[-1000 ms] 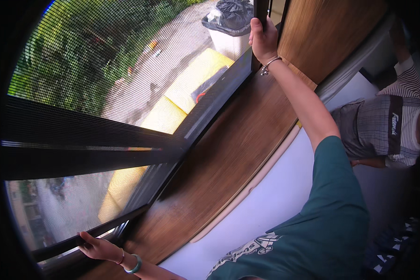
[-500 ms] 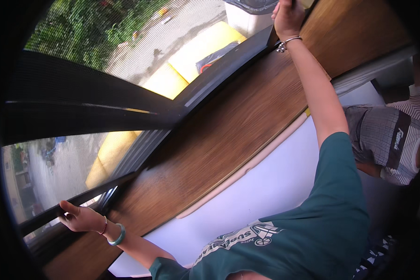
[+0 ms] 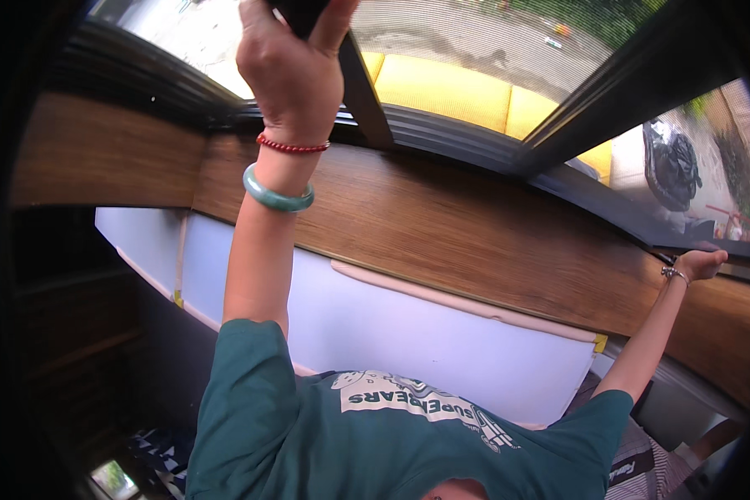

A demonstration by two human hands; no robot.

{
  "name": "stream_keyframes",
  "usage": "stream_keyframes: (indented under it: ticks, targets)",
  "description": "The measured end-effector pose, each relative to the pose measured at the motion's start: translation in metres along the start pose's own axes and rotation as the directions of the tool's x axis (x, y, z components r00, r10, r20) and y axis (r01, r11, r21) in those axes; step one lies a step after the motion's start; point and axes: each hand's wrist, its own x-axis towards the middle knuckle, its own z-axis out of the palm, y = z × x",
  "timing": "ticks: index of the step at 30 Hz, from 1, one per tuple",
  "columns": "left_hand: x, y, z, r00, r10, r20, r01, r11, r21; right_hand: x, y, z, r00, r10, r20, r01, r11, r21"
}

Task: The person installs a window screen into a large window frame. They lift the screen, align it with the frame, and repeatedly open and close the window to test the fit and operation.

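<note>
1. Window frame bar (image 3: 362, 87), head view: dark upright bar, sits just above the wooden sill (image 3: 442, 225), near the top middle of the picture.
2. Left hand (image 3: 292, 71) is wrapped closed around the bar's top part, fingers curled over it; red bead bracelet (image 3: 292, 147) and green bangle (image 3: 277, 196) on that wrist, both above the sill's front edge.
3. Right hand (image 3: 698, 265) is far along the sill, at its right end, closed on the dark lower window rail (image 3: 642, 223); what's inside the grip can't tell.
4. White cushion (image 3: 442, 342) lies right below the sill, touching it.
5. Yellow surface (image 3: 450, 87) shows through the screen, beyond the sill.
</note>
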Motion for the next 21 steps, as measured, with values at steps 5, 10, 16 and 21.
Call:
stream_keyframes:
  ticks: [5,10,16,21]
  targets:
    - [0.006,0.001,0.002,0.999,0.046,0.021,-0.041,0.981,-0.191,-0.022,-0.045,0.008,0.999,0.035,0.023,-0.039,0.985,0.168]
    - [0.009,-0.005,0.008,0.989,0.061,-0.131,-0.098,0.948,-0.301,-0.011,-0.023,0.0,0.999,-0.035,-0.013,0.037,0.994,0.106]
    - [-0.023,-0.033,-0.011,0.997,0.066,0.047,-0.054,0.973,-0.223,-0.04,-0.076,0.007,0.99,0.138,0.021,-0.139,0.982,0.128]
    - [-0.156,-0.035,-0.033,0.638,-0.665,0.388,0.769,0.52,-0.372,-0.037,-0.066,0.005,0.993,0.088,-0.084,-0.085,0.996,0.041]
